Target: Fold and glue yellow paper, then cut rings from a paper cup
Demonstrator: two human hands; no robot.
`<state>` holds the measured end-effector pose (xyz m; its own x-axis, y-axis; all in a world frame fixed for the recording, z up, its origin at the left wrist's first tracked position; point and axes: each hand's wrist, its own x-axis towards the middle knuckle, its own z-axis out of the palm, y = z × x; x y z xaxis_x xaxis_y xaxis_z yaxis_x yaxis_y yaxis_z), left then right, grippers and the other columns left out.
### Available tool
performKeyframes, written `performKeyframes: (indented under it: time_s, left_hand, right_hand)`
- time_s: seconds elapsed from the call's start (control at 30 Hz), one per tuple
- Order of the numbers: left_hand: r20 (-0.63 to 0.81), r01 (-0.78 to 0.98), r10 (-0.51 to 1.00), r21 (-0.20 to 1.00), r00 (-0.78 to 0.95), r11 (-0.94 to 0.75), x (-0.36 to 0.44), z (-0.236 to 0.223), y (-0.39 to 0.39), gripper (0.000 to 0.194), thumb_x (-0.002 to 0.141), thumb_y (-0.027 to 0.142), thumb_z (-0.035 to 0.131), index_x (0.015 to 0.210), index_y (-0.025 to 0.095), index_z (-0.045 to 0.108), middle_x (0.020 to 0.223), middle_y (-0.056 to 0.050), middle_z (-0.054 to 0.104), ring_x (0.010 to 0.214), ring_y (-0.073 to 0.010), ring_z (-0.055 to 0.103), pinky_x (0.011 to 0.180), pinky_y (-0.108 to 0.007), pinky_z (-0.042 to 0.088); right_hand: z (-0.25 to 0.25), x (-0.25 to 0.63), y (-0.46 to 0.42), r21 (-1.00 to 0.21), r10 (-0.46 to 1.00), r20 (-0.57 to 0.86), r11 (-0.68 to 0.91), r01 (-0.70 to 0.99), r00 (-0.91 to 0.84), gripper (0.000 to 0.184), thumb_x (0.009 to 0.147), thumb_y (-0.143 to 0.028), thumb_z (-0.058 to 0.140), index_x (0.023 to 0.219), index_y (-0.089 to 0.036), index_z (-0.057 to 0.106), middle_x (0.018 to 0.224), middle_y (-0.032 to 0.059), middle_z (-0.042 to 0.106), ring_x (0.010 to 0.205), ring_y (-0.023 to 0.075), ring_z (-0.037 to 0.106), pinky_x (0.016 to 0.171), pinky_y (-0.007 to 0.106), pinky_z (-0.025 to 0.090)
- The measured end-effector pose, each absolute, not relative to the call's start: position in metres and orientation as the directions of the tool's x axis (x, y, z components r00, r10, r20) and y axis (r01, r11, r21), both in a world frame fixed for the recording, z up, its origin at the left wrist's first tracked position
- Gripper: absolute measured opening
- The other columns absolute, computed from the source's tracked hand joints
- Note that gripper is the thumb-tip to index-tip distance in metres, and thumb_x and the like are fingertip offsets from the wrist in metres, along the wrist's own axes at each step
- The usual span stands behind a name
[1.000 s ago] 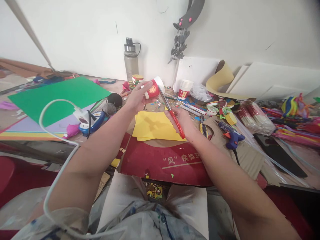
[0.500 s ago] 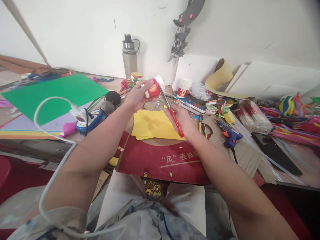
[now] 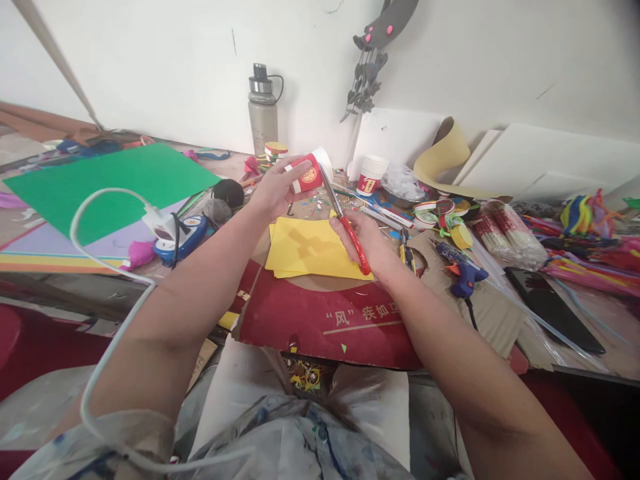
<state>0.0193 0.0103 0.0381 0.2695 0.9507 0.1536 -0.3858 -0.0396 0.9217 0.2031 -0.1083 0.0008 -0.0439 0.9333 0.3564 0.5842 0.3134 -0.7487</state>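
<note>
One left hand [image 3: 273,192] and one right hand [image 3: 367,243] are showing, making two, and one pair of scissors [image 3: 343,217] and one loose paper cup [image 3: 305,175] are showing with them. One stack of paper cups [image 3: 373,175] is standing there, but its cups are hiding each other too much to count, and at least two yellow sheets [image 3: 310,245] are lying in a pile. One green sheet [image 3: 115,190], one water bottle [image 3: 263,117], one glue gun [image 3: 465,280], one black phone [image 3: 553,310] and one moon-shaped hanging [image 3: 395,15] are also showing.
</note>
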Motion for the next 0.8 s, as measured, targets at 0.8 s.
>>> performKeyframes:
  time_s: [0.8]
  left_hand:
    - [0.205, -0.45, 0.929, 0.892, 0.307, -0.049, 0.016, 0.041, 0.011, 0.019, 0.092, 0.031, 0.083, 0.105, 0.02, 0.075, 0.118, -0.009, 0.08, 0.125, -0.0288, 0.074, 0.101, -0.044, 0.068]
  right_hand:
    - [0.01, 0.201, -0.116, -0.672, 0.902, 0.43, 0.343, 0.656, -0.031, 0.059, 0.095, -0.08, 0.055, 0.07, -0.029, 0.04, 0.062, -0.0021, 0.041, 0.06, 0.0171, 0.039, 0.061, 0.034, 0.034]
